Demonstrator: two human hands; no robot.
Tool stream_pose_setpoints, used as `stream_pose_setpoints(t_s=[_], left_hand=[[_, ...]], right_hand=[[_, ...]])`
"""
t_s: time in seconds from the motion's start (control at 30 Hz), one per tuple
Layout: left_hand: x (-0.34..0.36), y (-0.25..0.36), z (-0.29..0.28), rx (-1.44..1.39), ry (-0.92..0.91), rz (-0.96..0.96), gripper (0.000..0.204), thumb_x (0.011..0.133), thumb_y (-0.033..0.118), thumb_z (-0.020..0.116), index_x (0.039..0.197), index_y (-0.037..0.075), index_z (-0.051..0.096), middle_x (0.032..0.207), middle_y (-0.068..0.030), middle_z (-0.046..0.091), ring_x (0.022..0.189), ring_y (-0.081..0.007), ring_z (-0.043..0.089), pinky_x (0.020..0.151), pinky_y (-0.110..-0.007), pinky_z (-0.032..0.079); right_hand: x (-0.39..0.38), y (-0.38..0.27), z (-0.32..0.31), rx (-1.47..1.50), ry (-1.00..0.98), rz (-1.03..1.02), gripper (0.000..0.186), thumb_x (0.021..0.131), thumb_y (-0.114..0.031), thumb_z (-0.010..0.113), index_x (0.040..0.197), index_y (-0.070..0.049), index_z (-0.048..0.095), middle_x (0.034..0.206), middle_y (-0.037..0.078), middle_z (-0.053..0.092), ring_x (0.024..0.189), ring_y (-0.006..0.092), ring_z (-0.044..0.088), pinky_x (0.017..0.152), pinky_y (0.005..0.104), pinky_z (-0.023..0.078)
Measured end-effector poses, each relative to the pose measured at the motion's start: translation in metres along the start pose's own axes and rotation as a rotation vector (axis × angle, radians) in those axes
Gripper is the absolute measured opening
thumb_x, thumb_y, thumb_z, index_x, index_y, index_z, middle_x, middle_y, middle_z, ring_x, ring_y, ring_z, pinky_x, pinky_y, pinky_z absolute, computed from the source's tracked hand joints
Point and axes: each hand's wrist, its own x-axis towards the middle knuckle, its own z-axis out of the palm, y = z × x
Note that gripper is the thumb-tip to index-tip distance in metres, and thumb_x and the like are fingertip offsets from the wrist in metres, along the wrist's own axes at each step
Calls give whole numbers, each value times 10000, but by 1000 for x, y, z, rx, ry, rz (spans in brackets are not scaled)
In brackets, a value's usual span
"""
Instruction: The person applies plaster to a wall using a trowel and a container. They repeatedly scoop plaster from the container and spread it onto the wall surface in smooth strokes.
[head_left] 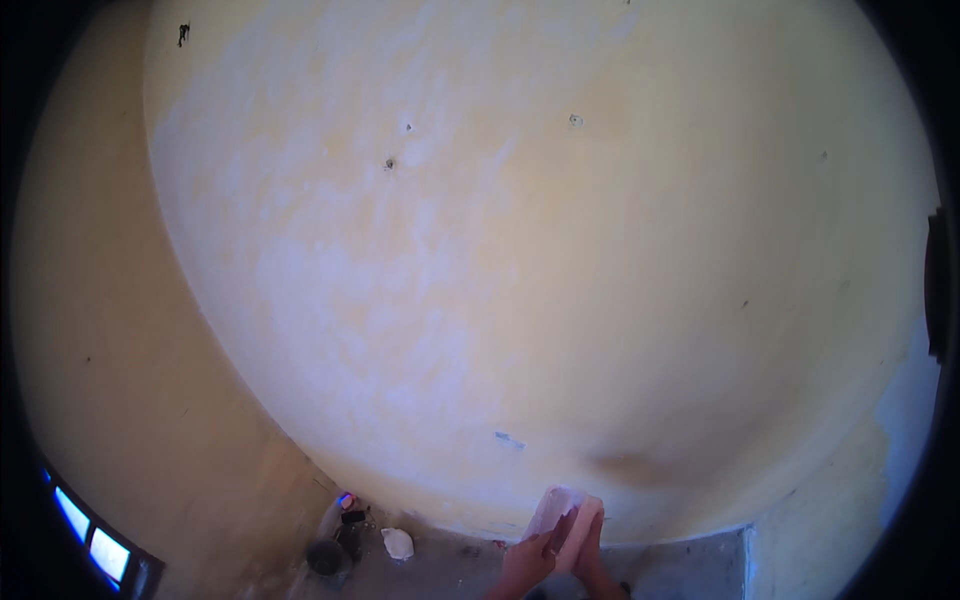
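Note:
At the lower middle, close to the wall, both hands are together around a pale, flat rectangular piece, whitish on top with a pinkish edge. Its exact kind is not clear. My left hand is closed on its lower left side. My right hand lies against its right side, fingers bent along it. Ahead rises a large yellowish wall, with uneven white patches over its left half and several small holes.
A side wall meets the large wall on the left, with a bright window low down. In the floor corner are a dark bucket, a white bag and small items. A dark fixture is at the right edge.

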Motion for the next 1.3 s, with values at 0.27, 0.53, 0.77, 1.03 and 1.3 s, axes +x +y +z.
stream_pose_setpoints(t_s=[0.27, 0.53, 0.77, 1.03, 1.3], left_hand=[[10, 12, -35, 74, 0, -28, 189, 865, 197, 598, 1007, 92, 666, 895, -163, 684, 799, -386, 668, 695, -507, 528], [13, 32, -39, -175, -72, 23, 174, 890, 205, 596, 1010, 101, 666, 859, -167, 664, 775, -389, 659, 647, -487, 510], [20, 18, -32, 61, 66, 101, 237, 845, 171, 593, 1060, 112, 673, 886, -138, 660, 745, -387, 652, 659, -485, 537], [34, 32, -57, 149, 78, 156, 261, 797, 77, 626, 1053, 91, 677, 866, -137, 637, 755, -370, 653, 644, -457, 535], [26, 47, -40, 45, -6, 217, 197, 807, 87, 630, 1000, 80, 671, 802, -116, 618, 686, -358, 632, 598, -468, 510]], right_hand=[[0, -15, 24, 189, -70, -86, 787, 965, -735, 189, 1387, -126, 452, 1265, 67, 569, 1154, 229, 569, 988, 390, 476], [4, -26, 23, 198, -129, -122, 813, 956, -748, 166, 1397, -121, 437, 1290, 59, 550, 1192, 235, 547, 1016, 392, 460], [-1, -25, 20, 259, -71, -152, 787, 967, -730, 186, 1419, -131, 424, 1343, 62, 529, 1226, 235, 531, 1048, 401, 444], [6, -27, 14, 344, -71, -56, 819, 954, -740, 237, 1494, -138, 363, 1455, 85, 470, 1307, 275, 487, 1097, 444, 417], [16, -22, 13, 427, -107, -40, 823, 955, -740, 227, 1506, -142, 350, 1480, 97, 446, 1332, 285, 467, 1111, 455, 403]])
